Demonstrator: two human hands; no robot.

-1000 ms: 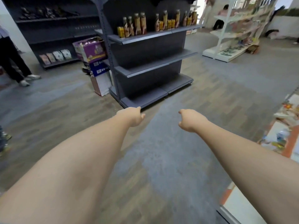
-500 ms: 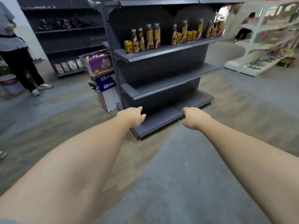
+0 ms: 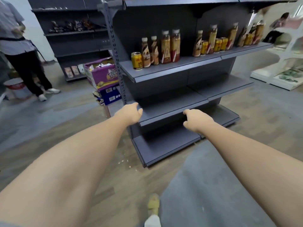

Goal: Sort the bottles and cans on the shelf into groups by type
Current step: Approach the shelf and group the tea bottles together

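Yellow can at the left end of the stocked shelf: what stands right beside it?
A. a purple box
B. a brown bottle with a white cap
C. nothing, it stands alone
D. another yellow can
B: the yellow can stands at the row's left end, with a brown bottle with a white cap right next to it.

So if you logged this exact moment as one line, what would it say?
phase: approach | left hand: loosely curled, holding nothing | right hand: loosely curled, holding nothing | bottles and cans: mixed, untouched on shelf
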